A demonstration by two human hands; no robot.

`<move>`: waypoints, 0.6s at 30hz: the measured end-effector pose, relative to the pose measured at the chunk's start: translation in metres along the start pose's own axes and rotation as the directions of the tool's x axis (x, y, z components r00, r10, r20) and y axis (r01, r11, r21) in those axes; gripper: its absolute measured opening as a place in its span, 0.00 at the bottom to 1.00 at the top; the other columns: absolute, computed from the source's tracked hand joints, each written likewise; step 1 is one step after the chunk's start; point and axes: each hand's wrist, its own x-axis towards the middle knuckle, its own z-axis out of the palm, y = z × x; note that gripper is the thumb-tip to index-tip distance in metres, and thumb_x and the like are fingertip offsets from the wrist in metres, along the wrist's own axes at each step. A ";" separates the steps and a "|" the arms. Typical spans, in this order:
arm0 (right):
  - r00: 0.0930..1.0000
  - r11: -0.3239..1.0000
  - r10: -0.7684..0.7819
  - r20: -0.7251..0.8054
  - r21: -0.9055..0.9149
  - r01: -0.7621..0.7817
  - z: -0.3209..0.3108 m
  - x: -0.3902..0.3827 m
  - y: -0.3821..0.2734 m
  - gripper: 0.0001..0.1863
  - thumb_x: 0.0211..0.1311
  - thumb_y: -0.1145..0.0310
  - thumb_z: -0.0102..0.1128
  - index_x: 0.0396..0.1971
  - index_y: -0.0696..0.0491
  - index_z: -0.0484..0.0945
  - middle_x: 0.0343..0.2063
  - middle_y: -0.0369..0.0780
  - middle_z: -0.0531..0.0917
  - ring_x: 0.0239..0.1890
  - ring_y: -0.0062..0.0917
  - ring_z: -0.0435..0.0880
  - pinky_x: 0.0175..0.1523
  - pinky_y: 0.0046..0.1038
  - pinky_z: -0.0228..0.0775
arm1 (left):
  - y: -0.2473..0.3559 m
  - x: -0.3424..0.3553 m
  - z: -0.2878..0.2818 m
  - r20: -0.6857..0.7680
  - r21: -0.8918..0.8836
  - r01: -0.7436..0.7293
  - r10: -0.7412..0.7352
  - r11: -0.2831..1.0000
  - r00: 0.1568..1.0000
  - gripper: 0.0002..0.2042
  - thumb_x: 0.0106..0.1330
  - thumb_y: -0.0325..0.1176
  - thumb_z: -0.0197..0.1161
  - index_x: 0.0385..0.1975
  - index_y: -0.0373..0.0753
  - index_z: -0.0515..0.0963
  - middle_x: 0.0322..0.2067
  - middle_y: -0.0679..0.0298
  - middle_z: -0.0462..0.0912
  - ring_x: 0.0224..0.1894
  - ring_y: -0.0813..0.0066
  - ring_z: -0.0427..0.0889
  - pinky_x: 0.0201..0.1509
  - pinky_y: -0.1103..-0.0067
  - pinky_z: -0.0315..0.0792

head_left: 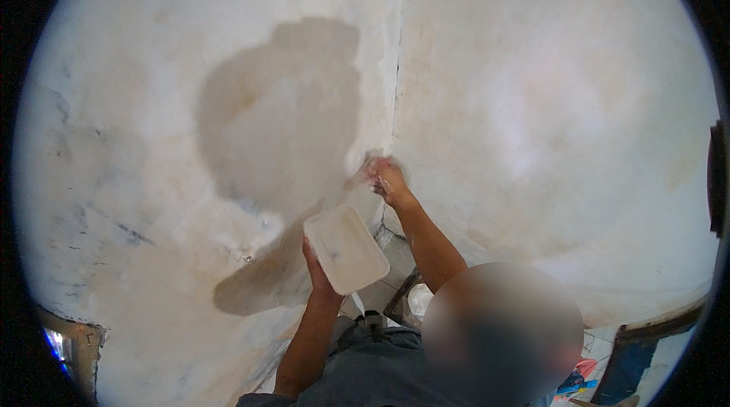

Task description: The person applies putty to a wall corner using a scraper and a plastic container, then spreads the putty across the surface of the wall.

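My left hand (316,266) grips the side of a pale rectangular plastic tray (346,249), tilted so that its inside shows, with a thin whitish smear in it. My right hand (386,176) is at the inside corner (391,129) where two pale plastered walls meet, its fingers curled and smeared with white; whatever they hold is too hidden to make out. A thin crack runs up that corner. The left wall (137,141) carries shadows and dark scuff marks; the right wall (555,133) is smoother.
Below my hands a tiled floor (384,281) shows beside a dark-edged frame (399,304) with a white round object (418,303). Openings with worn edges appear at lower left (76,342) and lower right (631,354), with small colourful items (578,380) near the latter. A blurred round patch hides part of the lower middle-right.
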 end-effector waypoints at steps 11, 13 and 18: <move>0.874 0.869 -0.474 0.107 0.215 0.445 0.126 -0.109 -0.173 0.04 0.54 0.71 0.53 0.27 0.53 0.76 0.25 0.34 0.78 0.25 0.19 0.74 0.28 0.22 0.64 | -0.002 0.004 -0.026 0.001 0.007 -0.112 0.112 0.994 0.994 0.36 0.65 0.67 0.40 0.64 0.45 0.63 0.57 0.60 0.72 0.57 0.58 0.74 0.59 0.61 0.71; 0.918 0.897 -0.397 0.008 0.215 0.386 0.097 -0.084 -0.122 0.05 0.58 0.69 0.53 0.30 0.52 0.77 0.27 0.32 0.78 0.23 0.18 0.74 0.26 0.20 0.65 | 0.000 -0.001 -0.039 -0.021 0.006 -0.125 0.125 0.992 0.992 0.37 0.64 0.68 0.42 0.63 0.47 0.63 0.58 0.60 0.71 0.57 0.57 0.73 0.58 0.59 0.71; 0.990 0.998 -0.003 -0.139 0.068 0.013 -0.033 0.019 0.037 0.09 0.65 0.64 0.51 0.28 0.51 0.76 0.26 0.33 0.77 0.21 0.20 0.73 0.23 0.21 0.62 | -0.003 -0.002 -0.034 0.037 -0.033 -0.063 0.064 0.998 0.997 0.36 0.65 0.67 0.41 0.64 0.45 0.63 0.57 0.59 0.72 0.57 0.58 0.73 0.59 0.61 0.71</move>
